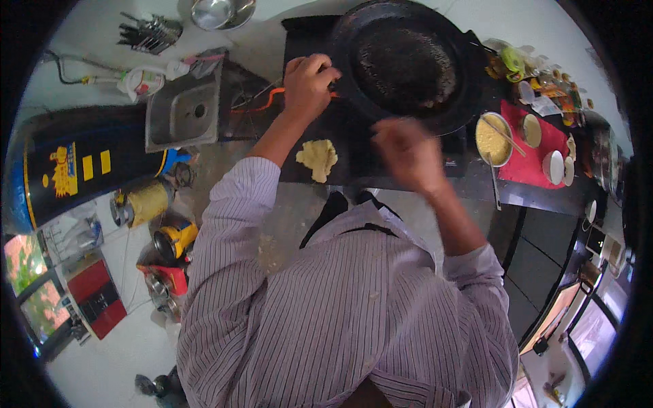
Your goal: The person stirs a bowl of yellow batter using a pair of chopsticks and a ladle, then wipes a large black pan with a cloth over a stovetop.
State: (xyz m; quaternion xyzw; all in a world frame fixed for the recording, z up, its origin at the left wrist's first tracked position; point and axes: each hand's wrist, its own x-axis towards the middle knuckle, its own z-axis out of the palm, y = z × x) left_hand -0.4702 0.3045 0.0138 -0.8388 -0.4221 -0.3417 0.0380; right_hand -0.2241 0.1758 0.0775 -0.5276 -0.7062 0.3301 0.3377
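A wide black pan (pixel 408 66) sits on the dark cooktop in front of me, its inner surface marked with a shiny, bubbly ring. At its left edge, my left hand (pixel 310 84) is curled around the side handle, which the fingers mostly hide. My right hand (pixel 408 153) is over the pan's near rim, blurred by motion; its fingers look bent, and I cannot tell whether they hold anything. Between my forearms a crumpled pale yellow piece (pixel 319 159), dough or cloth, lies on the black surface (pixel 352 166). An orange hose (pixel 262 104) runs left of my left hand.
Right of the pan, a bowl of yellow mixture (pixel 492 140) holds chopsticks and a spoon. Small bowls (pixel 553 167) stand on a red cloth (pixel 520 171), with bottles (pixel 561 89) behind. At left are a steel sink (pixel 186 112) and a dark gas cylinder (pixel 97 163).
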